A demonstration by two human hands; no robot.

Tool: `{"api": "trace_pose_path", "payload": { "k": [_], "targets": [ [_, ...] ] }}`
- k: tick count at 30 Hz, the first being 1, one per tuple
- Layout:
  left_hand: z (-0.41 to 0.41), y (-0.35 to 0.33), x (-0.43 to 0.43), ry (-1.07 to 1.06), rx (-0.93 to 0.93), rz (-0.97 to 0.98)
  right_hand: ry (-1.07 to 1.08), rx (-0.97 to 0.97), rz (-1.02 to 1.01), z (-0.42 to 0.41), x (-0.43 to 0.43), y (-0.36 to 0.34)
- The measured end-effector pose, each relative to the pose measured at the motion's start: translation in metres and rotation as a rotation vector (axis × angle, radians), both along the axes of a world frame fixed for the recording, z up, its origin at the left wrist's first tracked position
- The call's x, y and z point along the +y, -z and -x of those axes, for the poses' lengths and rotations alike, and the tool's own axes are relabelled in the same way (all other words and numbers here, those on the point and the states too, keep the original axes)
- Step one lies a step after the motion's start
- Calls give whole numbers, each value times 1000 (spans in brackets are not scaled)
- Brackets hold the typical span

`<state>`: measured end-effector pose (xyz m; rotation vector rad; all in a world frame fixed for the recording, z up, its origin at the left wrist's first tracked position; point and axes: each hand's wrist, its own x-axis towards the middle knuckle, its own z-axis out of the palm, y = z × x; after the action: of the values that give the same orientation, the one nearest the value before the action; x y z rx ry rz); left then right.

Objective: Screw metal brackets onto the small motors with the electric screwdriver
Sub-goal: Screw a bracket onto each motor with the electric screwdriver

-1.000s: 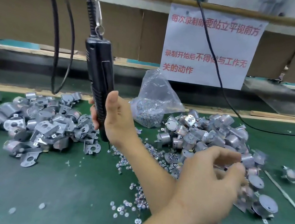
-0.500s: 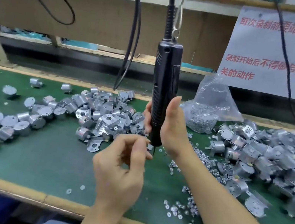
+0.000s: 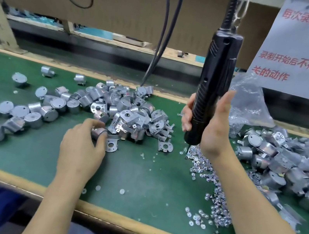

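Motors (image 3: 35, 109), small silver metal cylinders, lay in a loose row at your nine o'clock on the green bench mat (image 3: 139, 175). Your left hand (image 3: 80, 149) had its fingers and thumb curled round one such motor (image 3: 98, 133), held low at the hand's one o'clock, on the near edge of the grey heap of bracketed motors (image 3: 133, 113). A flat silver metal bracket (image 3: 111, 145) with a round hole lay just beside that motor at its four o'clock; whether they were joined could not be told. Well apart, at three o'clock from the held motor, the black electric screwdriver (image 3: 215, 76) hung nearly upright, long axis twelve to six, bit down over the scatter of small bright screws (image 3: 202, 165). Your right hand (image 3: 215, 133) was wrapped round its lower barrel. The left hand was the nearer to the motor, so the work likely had to travel rightward under the bit, or the driver come across to nine o'clock.
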<state>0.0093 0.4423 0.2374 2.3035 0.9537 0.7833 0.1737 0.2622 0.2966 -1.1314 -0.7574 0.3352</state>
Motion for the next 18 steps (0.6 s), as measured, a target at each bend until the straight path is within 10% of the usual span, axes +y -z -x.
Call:
{"api": "trace_pose_path", "payload": {
  "k": [18],
  "targets": [
    [21, 7, 19, -164, 158, -20, -67, 40, 67, -9, -3, 12]
  ]
}}
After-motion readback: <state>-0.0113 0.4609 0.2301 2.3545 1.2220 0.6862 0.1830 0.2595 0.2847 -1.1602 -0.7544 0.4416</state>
